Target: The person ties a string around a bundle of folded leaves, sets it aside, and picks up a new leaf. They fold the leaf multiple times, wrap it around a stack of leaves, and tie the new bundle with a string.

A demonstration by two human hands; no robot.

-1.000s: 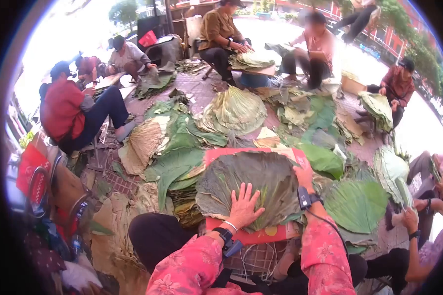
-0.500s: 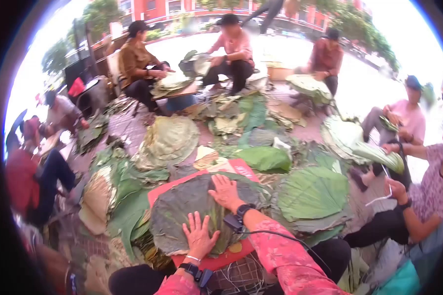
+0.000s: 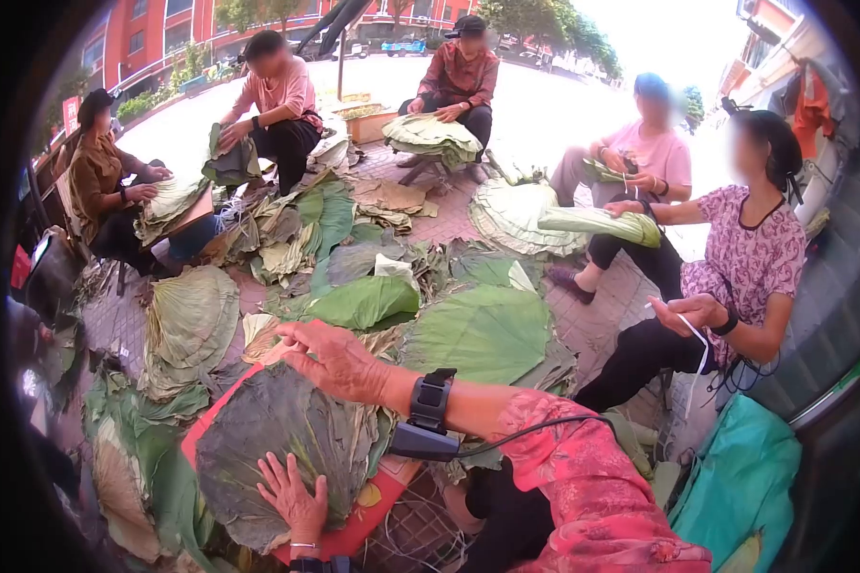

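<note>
pressure works best even: left hand [image 3: 293,495] and right hand [image 3: 330,358], fingers spread, flatten the dark leaf [image 3: 277,444] on the red board [image 3: 368,506] without tearing its edge.

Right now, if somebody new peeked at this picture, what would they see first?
First, the big dark leaf on a red board at the bottom, with the left hand flat on its near edge and the right hand on its far edge. Next, the wide bright green leaf on the ground just beyond. Around them, people sit in a ring holding leaf stacks.
</note>
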